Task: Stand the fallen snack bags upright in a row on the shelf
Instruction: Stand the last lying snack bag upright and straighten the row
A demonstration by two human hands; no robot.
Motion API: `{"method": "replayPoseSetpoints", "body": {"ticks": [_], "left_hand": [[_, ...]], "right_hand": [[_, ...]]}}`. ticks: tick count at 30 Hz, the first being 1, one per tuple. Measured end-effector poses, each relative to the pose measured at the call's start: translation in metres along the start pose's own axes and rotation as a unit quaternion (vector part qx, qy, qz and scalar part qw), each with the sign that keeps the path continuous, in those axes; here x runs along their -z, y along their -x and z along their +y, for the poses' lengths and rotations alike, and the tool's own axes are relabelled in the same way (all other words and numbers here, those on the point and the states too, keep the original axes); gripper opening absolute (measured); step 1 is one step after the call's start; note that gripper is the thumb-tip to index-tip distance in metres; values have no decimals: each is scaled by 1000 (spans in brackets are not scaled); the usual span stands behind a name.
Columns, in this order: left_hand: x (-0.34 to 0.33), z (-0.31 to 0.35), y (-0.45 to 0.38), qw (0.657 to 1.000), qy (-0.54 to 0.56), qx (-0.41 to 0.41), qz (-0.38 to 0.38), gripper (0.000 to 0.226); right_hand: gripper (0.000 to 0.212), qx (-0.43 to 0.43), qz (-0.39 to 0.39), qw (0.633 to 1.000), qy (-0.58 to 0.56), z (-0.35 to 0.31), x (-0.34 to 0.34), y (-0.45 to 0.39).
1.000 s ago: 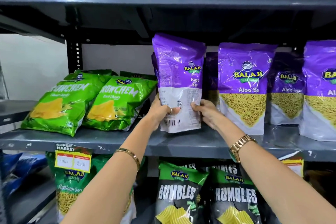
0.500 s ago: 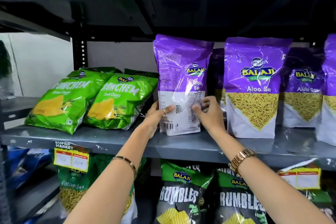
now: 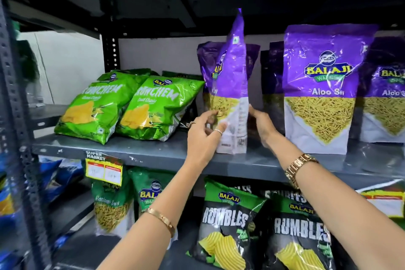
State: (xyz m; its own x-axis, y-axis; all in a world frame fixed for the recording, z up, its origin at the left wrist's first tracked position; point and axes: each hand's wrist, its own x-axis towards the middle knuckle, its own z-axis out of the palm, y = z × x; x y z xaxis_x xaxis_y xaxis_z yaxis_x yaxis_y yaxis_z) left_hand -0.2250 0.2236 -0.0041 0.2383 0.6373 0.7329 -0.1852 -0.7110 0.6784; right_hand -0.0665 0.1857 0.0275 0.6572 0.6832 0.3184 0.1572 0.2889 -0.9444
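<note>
Pinching a glossy purple pouch [image 3: 230,85] edge-on, left hand [image 3: 202,136] and right hand [image 3: 262,125]

Your arms are bare, with no sleeves showing. Your left hand [image 3: 202,138] wears a thin silver ring [image 3: 218,131] on one finger, and a slim gold bangle [image 3: 162,219] circles that wrist at seven o'clock. Your right hand [image 3: 262,125] is unadorned; its wrist carries a chunky gold link watch [image 3: 299,167] at four o'clock.
</note>
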Motion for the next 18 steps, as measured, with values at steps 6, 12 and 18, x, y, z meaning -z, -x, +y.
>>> {"method": "replayPoseSetpoints", "body": {"ticks": [6,12,18], "left_hand": [[-14,6,5,1000,1,-12,-18,33],[-9,-2,-40,979,90,166,76,30],[-2,-31,-57,930,140,282,-191,55]], "right_hand": [[48,-4,-45,999,-25,0,-3,0],[26,210,91,973,36,3,7,13],[60,260,-16,955,145,5,8,17]]}}
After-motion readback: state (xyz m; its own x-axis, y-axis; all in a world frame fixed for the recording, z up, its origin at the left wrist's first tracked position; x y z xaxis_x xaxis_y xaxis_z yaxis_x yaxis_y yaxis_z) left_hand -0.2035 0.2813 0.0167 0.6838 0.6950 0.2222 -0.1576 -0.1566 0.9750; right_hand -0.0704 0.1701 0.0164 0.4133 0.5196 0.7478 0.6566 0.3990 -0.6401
